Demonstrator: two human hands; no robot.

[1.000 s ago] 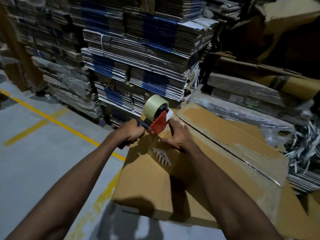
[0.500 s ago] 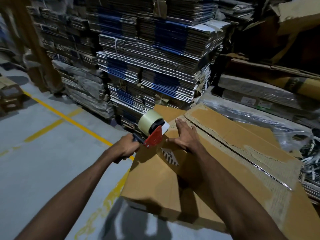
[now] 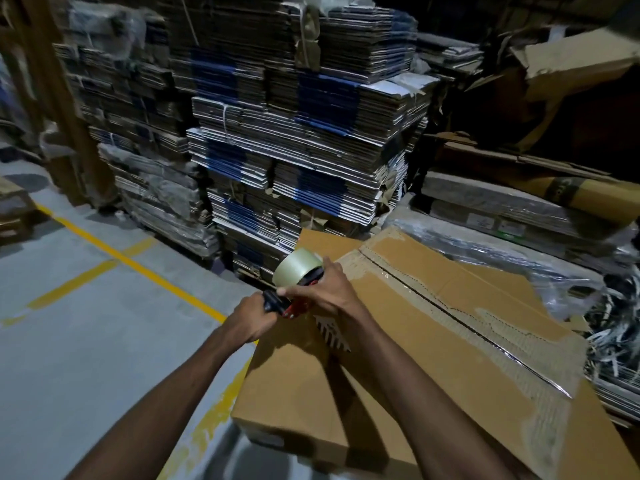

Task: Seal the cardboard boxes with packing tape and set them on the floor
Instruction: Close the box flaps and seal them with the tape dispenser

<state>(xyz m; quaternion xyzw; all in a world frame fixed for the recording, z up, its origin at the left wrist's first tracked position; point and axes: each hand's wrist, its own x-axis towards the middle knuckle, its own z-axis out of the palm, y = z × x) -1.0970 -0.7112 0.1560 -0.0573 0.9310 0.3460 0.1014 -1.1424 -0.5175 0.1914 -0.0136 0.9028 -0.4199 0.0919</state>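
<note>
Head cam view: red tape dispenser with its clear roll (image 3: 298,271) is gripped by curled left hand (image 3: 254,315) fingers and steadied by the right hand (image 3: 320,289) at the brown cardboard box (image 3: 433,341) near-left corner, seam running away rightward.

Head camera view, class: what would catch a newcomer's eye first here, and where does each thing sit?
At centre, two bare hands meet on a red tape dispenser carrying a pale tape roll: the left hand grips its handle, the right hand lies over its top. Beneath and right lies a large cardboard box, its top seam taped. Behind towers a stack of flattened cartons; yellow floor lines cross the left.
</note>
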